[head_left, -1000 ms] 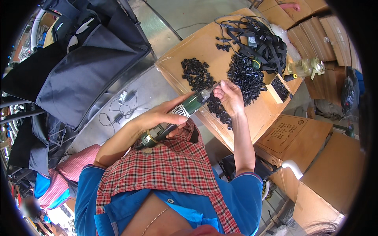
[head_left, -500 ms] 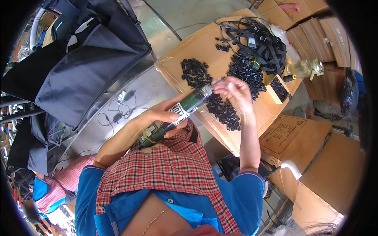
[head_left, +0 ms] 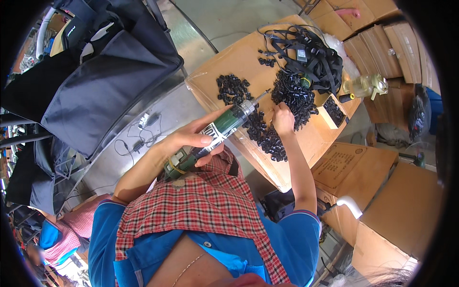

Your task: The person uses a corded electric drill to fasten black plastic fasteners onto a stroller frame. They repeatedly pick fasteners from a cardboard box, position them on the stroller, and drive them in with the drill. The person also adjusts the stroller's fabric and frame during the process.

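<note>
My left hand (head_left: 191, 139) is wrapped round the body of a green electric screwdriver (head_left: 232, 119). Its metal bit points up and to the right, over the cardboard-topped table. My right hand (head_left: 283, 119) reaches down at the edge of a large pile of small black plastic parts (head_left: 295, 95), fingers drawn together. What those fingers pinch, if anything, is too small to make out. A looser heap of black parts (head_left: 275, 147) lies just nearer than this hand, and another heap (head_left: 233, 87) sits beyond the screwdriver's tip.
Black straps (head_left: 320, 62) lie tangled at the table's far side. A small open box (head_left: 330, 119) of black parts stands at the right, by a clear bottle (head_left: 361, 87). Large cartons (head_left: 356, 165) flank the table. Dark fabric (head_left: 110, 91) on a frame fills the left.
My right hand has left the screwdriver's tip and moved down to the black parts, baring the bit. My left hand keeps its hold on the screwdriver, almost unmoved.
</note>
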`<action>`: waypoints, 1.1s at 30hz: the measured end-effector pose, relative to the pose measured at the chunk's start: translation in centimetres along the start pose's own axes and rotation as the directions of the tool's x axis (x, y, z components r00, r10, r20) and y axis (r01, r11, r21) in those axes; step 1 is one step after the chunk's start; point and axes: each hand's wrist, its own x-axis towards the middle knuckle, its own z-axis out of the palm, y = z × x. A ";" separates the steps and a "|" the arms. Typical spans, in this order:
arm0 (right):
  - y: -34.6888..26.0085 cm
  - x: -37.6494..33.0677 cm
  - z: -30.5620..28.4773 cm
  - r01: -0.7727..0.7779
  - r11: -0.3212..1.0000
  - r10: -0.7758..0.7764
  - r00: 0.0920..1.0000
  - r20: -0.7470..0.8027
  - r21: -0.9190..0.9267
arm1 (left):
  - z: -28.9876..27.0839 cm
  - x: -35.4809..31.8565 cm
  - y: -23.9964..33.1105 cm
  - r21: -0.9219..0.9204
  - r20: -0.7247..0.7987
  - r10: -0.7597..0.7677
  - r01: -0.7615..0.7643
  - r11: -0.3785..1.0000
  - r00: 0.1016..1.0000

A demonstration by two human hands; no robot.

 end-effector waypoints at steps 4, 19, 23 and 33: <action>-0.6 0.3 0.2 -0.038 0.992 0.045 0.998 0.050 -0.119 | 0.1 -0.1 0.3 0.000 0.007 0.018 -0.018 1.000 1.000; -14.6 11.4 -19.3 0.224 0.170 0.128 0.961 -0.246 0.960 | 4.9 -4.6 4.6 0.117 -0.142 0.250 -0.235 0.965 0.958; -19.0 12.6 -22.5 0.254 0.115 0.055 0.964 -0.262 0.960 | 5.4 -7.3 5.5 0.128 -0.166 0.329 -0.310 0.942 0.930; -34.3 13.7 -27.8 0.615 0.023 -0.290 0.759 -0.584 0.788 | 6.0 -20.6 8.3 0.218 -0.061 0.579 -0.555 0.803 0.813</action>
